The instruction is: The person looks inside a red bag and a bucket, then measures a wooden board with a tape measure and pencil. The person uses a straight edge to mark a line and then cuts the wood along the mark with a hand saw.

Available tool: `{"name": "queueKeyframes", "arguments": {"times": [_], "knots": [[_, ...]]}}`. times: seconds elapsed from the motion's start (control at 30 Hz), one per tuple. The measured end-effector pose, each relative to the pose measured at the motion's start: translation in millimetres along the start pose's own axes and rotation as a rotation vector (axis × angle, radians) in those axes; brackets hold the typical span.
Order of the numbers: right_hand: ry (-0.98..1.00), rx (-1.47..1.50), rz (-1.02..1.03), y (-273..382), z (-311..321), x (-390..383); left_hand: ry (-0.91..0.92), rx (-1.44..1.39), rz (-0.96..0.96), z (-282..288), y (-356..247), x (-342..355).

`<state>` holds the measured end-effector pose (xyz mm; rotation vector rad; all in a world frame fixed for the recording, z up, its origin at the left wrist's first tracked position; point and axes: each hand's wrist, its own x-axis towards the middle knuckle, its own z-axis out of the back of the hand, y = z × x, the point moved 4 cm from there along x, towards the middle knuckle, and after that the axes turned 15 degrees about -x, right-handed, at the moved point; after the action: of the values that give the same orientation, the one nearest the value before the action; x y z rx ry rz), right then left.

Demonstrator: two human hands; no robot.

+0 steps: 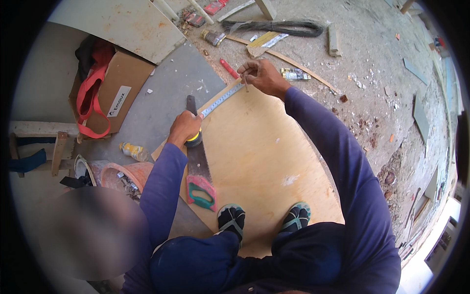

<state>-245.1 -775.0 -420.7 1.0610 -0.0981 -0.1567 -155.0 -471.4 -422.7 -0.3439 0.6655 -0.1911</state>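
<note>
Nearest: two sandalled feet (231, 219) stand on a pale plywood sheet (264, 161), which lies flat under the work. Just left of the feet, a handsaw (200, 159) with a pink and green grip lies on the sheet, unheld, its blade pointing away from the wearer. Left hand (184, 127) above the saw, fingers closed round a black and yellow tape measure (194, 139); case partly hidden by the hand. Blade (221, 101) drawn out, slanting toward the sheet's far edge. Right hand (262, 78) at the far end of the blade, fingers pinched on a slender brownish item (246, 87); pencil or nail, cannot tell. Status, as judged: measuring under way, tape extended and both hands in position. No drawn line discernible on the sheet at this resolution; no fresh saw kerf seen either, so marking looks incomplete and any cutting not begun. Beyond the right hand, a red-handled tool (228, 68) lies near the sheet's far edge; its type is unclear. To the left, a cardboard box (132, 81) with a red strap draped over it. Farther out on the littered floor, a long thin wood strip (298, 65), then a dark coil of wire (279, 28).
</note>
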Motion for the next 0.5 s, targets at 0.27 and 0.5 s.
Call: {"name": "queueKeyframes", "arguments": {"times": [0.27,0.5], "knots": [[0.054,-0.219,0.021,5,-16,14,0.095,0.027,0.069,1,-7,0],[0.059,-0.289,0.123,0,-29,20,0.101,0.023,0.085,0,-7,2]]}}
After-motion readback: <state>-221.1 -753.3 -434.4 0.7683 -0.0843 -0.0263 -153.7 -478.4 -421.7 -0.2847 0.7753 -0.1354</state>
